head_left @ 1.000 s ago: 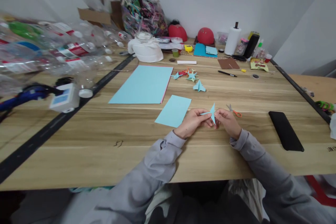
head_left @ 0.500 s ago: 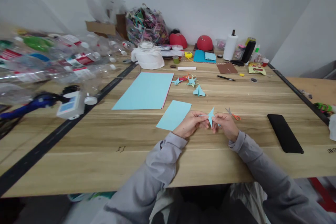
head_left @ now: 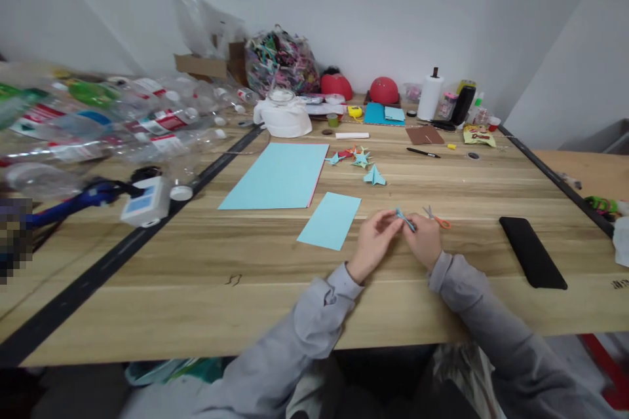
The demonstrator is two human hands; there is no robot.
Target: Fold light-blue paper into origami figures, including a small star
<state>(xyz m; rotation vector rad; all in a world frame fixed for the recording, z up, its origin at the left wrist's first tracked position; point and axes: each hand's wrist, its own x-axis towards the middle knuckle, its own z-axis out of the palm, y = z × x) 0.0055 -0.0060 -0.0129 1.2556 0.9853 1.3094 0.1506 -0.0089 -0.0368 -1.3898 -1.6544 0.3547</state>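
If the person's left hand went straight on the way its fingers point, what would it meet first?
The small folded blue paper right at the left hand's fingertips, then apparently the right hand. Whether those fingertips already touch the paper is unclear.

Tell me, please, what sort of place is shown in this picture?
Probably a craft workspace indoors: small folded paper figures, orange-handled scissors and a large light-blue sheet lie on the wooden tabletop.
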